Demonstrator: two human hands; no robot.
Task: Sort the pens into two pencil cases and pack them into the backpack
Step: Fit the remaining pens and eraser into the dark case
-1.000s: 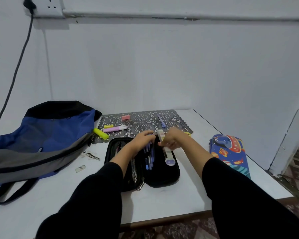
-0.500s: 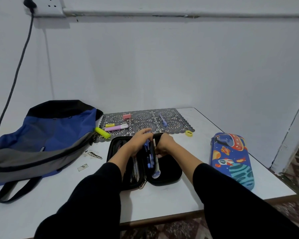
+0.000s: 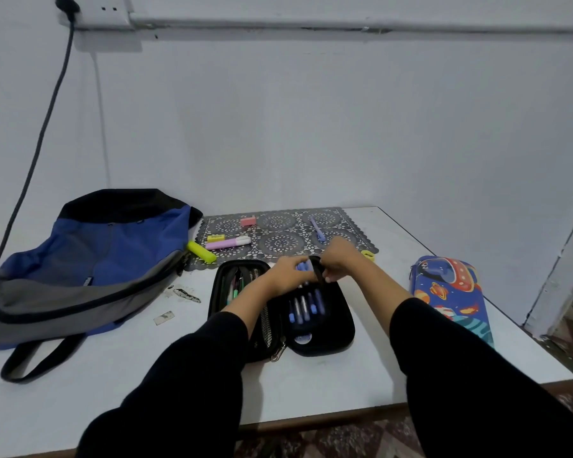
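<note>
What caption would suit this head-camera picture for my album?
Left hand and right hand work at the elastic strap over blue pens in an open black pencil case, backpack and space-print case alongside.

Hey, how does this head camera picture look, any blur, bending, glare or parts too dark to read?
Head view: dim, even, bluish light with no glare; wide-lens distortion makes the door frame lean and the near sleeves loom large, and their black cloth shows almost no detail; the left hand and right hand at the black pencil case look slightly soft.

pens point(image 3: 303, 307), black strap point(image 3: 317, 271) partly hidden under left hand point(image 3: 286, 277), right hand point(image 3: 339, 259); socket point(image 3: 110, 9) cut off
</note>
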